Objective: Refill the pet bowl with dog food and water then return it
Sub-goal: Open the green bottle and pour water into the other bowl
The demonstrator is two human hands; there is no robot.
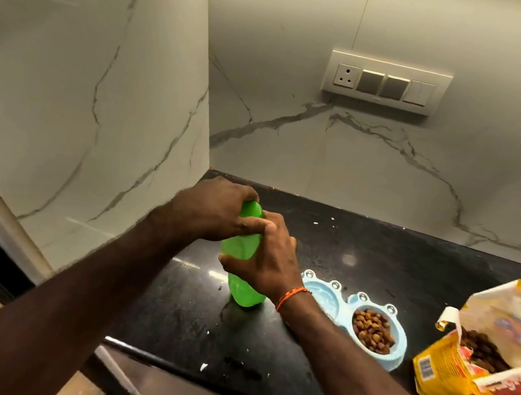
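Two hands (238, 235) grip one green bottle (240, 263); one double bowl (366, 320) beside.

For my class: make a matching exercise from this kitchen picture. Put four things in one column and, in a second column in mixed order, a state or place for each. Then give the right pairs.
Things
1. green bottle
2. right compartment of the blue pet bowl
3. dog food bag
4. switch panel

States or places
A. fixed on the marble wall
B. lies open at the right of the counter, kibble showing inside
C. stands upright, gripped by both hands
D. holds brown kibble

Pairs: 1-C, 2-D, 3-B, 4-A

The left hand is on the bottle's top, the right hand round its body.
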